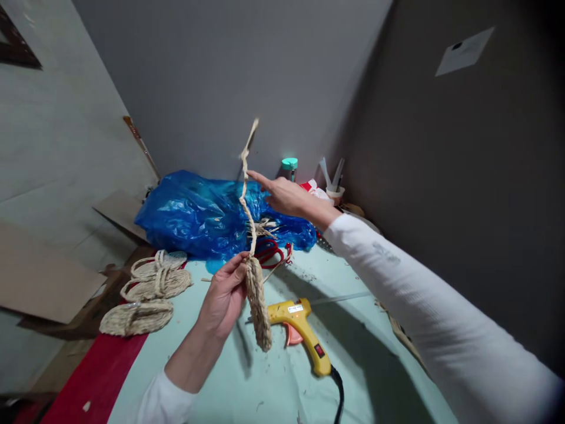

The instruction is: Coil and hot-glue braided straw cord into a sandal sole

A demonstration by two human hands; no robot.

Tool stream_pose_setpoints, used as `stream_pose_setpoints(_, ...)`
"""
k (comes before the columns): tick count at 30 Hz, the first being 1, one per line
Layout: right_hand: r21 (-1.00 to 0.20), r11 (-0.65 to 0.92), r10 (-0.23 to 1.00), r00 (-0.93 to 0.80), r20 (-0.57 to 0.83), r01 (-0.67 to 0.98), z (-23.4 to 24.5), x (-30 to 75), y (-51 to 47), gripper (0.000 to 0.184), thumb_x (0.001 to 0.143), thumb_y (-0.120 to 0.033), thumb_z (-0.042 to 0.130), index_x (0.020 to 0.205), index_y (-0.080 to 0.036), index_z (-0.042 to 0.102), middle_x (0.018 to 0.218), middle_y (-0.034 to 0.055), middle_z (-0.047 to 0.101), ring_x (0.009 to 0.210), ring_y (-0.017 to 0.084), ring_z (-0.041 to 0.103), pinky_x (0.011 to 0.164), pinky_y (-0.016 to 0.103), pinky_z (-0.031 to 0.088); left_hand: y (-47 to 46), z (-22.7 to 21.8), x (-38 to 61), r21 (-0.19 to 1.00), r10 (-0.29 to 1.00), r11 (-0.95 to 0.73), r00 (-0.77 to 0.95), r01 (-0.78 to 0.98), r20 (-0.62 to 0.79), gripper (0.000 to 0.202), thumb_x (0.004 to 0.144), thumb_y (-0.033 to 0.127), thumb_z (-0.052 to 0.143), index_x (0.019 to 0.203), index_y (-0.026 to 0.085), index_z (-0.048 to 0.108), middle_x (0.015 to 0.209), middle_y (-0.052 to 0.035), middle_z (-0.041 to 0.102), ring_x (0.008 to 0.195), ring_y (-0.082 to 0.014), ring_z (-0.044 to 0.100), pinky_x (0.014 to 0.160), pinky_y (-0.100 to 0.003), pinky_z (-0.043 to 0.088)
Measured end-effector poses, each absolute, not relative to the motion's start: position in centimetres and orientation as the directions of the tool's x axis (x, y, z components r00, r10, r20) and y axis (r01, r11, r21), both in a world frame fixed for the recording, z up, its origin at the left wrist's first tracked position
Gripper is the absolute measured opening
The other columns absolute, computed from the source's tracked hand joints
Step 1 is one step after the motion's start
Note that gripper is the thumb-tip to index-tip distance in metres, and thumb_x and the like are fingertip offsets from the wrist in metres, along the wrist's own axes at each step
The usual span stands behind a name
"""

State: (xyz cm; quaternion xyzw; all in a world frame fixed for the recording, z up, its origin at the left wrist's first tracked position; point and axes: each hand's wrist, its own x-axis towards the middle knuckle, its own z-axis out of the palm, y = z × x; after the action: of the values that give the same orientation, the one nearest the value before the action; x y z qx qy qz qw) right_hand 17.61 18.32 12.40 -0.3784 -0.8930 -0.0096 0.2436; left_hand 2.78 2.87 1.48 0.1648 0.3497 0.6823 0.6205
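My left hand (227, 294) is closed on the upper end of a woven straw slipper sole (259, 306), which hangs edge-on above the table. From its top a thin twisted straw cord (251, 227) rises, kinked, to a blurred loose tip. My right hand (285, 194) reaches in from the right with its index finger stretched out. That fingertip is at the cord's upper part, and I see no grip around it. Behind the sole lies a yellow glue gun (304, 330) with an orange trigger and a black cable; its nozzle is partly hidden.
Several woven straw slippers (136, 318) lie at the left by a red cloth strip (95, 377). A blue plastic bag (189, 212) sits against the wall, with red-handled scissors (269, 254) before it. Behind my right hand are a teal-lidded jar (289, 165) and a cup (335, 193).
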Motion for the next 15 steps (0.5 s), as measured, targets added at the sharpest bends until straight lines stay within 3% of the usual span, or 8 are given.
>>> stream_pose_setpoints(4, -0.178, 0.63, 0.762, -0.558, 0.329, 0.756, 7.6, 21.4, 12.4, 0.023, 0.1, -0.017, 0.044, 0.1, -0.014, 0.067, 0.081, 0.0112, 0.071, 0.067, 0.021, 0.063, 0.061, 0.03, 0.037, 3.1, 1.3, 2.6, 0.683, 0.963, -0.023, -0.2, -0.73, -0.182, 0.041, 0.044, 0.015, 0.101, 0.08, 0.014, 0.081, 0.076, -0.0042, 0.079, 0.065, -0.0113, 0.072, 0.067, -0.018, 0.062)
stream_pose_setpoints(7, -0.207, 0.584, 0.809, -0.542, 0.228, 0.785, 3.9, 24.9, 5.1, 0.031, 0.101, -0.031, 0.05, 0.074, -0.018, 0.058, 0.06, 0.0043, 0.063, 0.047, 0.016, 0.054, 0.051, 0.03, 0.027, 3.0, 1.6, 2.6, 0.693, 0.964, -0.048, -0.216, -0.719, -0.157, 0.046, 0.04, 0.021, 0.103, 0.08, 0.015, 0.081, 0.076, -0.004, 0.079, 0.064, -0.0108, 0.071, 0.066, -0.017, 0.061)
stream_pose_setpoints(12, -0.33, 0.479, 0.877, -0.463, 0.129, 0.814, -1.6, 26.7, -3.5, 0.03, 0.098, -0.048, 0.054, 0.083, -0.022, 0.056, 0.071, 0.0028, 0.066, 0.055, 0.02, 0.062, 0.051, 0.028, 0.033, 2.2, 2.3, 2.9, 0.736, 0.965, -0.097, -0.244, -0.669, -0.095, 0.041, 0.045, 0.025, 0.102, 0.08, 0.018, 0.082, 0.074, -0.0021, 0.079, 0.065, -0.0099, 0.071, 0.066, -0.015, 0.06)
stream_pose_setpoints(15, -0.381, 0.39, 0.915, -0.399, 0.059, 0.838, -2.7, 25.6, -4.3, 0.025, 0.097, -0.046, 0.051, 0.098, -0.022, 0.059, 0.086, 0.0064, 0.067, 0.066, 0.024, 0.065, 0.056, 0.03, 0.035, 1.6, 2.7, 3.2, 0.768, 0.969, -0.112, -0.24, -0.63, -0.056, 0.039, 0.046, 0.026, 0.101, 0.079, 0.019, 0.082, 0.072, -0.0018, 0.078, 0.064, -0.0096, 0.071, 0.064, -0.014, 0.058)
